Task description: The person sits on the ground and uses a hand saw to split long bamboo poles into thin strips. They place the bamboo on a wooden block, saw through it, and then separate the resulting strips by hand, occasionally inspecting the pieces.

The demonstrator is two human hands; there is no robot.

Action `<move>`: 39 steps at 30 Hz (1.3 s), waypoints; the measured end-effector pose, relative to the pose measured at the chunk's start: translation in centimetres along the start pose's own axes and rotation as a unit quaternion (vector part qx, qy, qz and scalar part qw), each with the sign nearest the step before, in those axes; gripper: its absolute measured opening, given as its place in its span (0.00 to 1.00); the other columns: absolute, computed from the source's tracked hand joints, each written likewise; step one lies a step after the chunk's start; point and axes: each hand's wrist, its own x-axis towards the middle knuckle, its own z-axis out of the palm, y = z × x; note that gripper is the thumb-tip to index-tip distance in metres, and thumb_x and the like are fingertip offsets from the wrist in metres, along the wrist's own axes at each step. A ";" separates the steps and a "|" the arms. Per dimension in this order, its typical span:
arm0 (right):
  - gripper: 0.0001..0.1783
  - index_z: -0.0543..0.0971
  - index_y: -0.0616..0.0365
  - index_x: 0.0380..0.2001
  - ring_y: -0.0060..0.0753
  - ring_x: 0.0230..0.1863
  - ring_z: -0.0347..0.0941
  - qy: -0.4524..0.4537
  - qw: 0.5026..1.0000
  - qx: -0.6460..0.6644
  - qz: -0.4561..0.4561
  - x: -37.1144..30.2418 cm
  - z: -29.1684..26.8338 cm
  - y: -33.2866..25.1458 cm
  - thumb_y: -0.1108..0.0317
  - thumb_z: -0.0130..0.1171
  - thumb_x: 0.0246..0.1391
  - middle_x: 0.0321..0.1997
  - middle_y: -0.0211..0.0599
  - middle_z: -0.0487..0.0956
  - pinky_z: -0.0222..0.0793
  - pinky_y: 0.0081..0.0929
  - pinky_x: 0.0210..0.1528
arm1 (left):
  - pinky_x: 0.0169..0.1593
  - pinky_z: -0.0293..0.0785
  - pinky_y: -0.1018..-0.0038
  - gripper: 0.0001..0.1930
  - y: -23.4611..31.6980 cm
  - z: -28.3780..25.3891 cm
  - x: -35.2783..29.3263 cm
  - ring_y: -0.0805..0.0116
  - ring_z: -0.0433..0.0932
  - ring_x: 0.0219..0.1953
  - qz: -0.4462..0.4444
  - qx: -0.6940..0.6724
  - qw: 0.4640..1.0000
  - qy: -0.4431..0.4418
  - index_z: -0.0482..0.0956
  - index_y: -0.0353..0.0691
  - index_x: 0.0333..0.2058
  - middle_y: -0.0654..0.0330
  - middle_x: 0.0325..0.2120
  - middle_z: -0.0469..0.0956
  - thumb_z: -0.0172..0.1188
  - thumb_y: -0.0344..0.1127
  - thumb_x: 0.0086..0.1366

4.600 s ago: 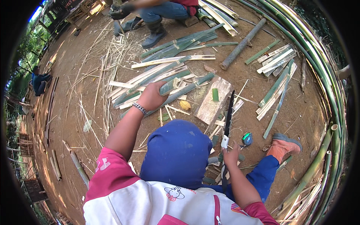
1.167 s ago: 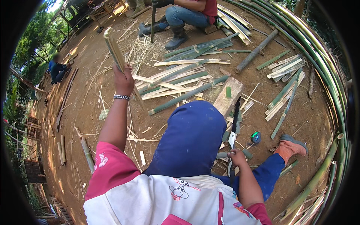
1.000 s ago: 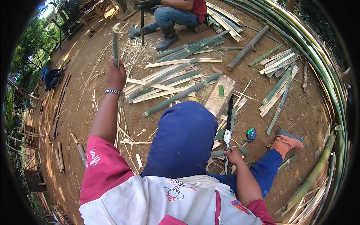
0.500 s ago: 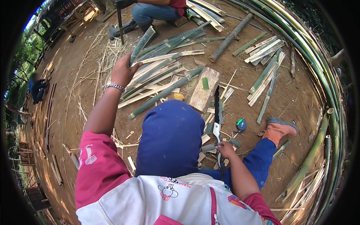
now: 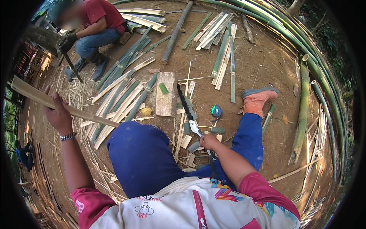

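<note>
My left hand (image 5: 60, 116) is raised at the left, closed around a long split bamboo piece (image 5: 85, 113). The pale inner side of that piece faces up, and its lower end reaches my blue-trousered knee. Near my right thigh, my right hand (image 5: 209, 141) grips the handle of a hand saw (image 5: 195, 127) with a white frame and a dark blade. The blade points away from me, beside a wooden block (image 5: 166, 105). On the block lies a short green bamboo piece (image 5: 163, 88). Several cut bamboo pieces (image 5: 186, 142) are scattered under the saw.
A blue-green tape measure (image 5: 216, 110) lies right of the saw. Split bamboo strips (image 5: 124, 91) are piled ahead on the left, with another bundle (image 5: 225, 57) farther right. Long green poles (image 5: 303, 110) line the right side. A person (image 5: 95, 34) crouches at the far left, holding a long blade.
My left hand has lifted the bamboo piece from the pile and swung it leftward, turning its pale side up. The view has shifted left. My right hand still holds the saw.
</note>
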 end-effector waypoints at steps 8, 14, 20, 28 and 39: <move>0.17 0.84 0.51 0.41 0.44 0.45 0.81 0.016 0.999 0.027 0.027 0.5 0.2 0.6 0.56 0.69 0.49 0.42 0.43 0.84 0.76 0.39 0.49 | 0.32 0.74 0.78 0.26 -5.9 3.7 -8.8 0.75 0.73 0.31 -0.075 0.061 0.993 0.068 0.68 0.38 0.61 0.62 0.32 0.74 0.60 0.47 0.72; 0.21 0.83 0.53 0.45 0.47 0.45 0.81 0.025 0.998 0.039 0.034 0.7 0.7 1.7 0.55 0.71 0.50 0.44 0.47 0.84 0.75 0.40 0.49 | 0.41 0.73 0.73 0.27 -8.7 4.7 -11.5 0.72 0.73 0.36 -0.072 0.075 0.993 0.060 0.68 0.36 0.61 0.61 0.35 0.73 0.61 0.47 0.72; 0.21 0.83 0.53 0.46 0.48 0.48 0.80 0.031 0.998 0.038 0.045 2.1 0.0 0.7 0.54 0.69 0.51 0.46 0.46 0.83 0.74 0.40 0.51 | 0.42 0.71 0.74 0.25 -11.7 5.4 -14.7 0.72 0.73 0.38 -0.157 0.069 0.984 0.040 0.68 0.34 0.60 0.61 0.36 0.74 0.63 0.41 0.70; 0.18 0.83 0.53 0.43 0.47 0.47 0.81 0.203 0.953 0.178 0.140 7.4 -4.9 -2.3 0.53 0.66 0.55 0.43 0.45 0.85 0.75 0.41 0.50 | 0.45 0.71 0.72 0.21 -23.7 3.0 -22.3 0.70 0.73 0.39 -0.295 0.085 0.951 -0.028 0.69 0.35 0.57 0.58 0.37 0.75 0.60 0.40 0.72; 0.16 0.82 0.52 0.44 0.50 0.51 0.80 0.332 0.907 0.138 0.217 19.3 -20.1 -1.9 0.54 0.62 0.58 0.47 0.45 0.84 0.74 0.44 0.54 | 0.50 0.72 0.70 0.14 -27.2 4.0 -24.8 0.69 0.74 0.40 -0.307 0.005 0.951 -0.026 0.69 0.36 0.52 0.56 0.35 0.75 0.54 0.37 0.75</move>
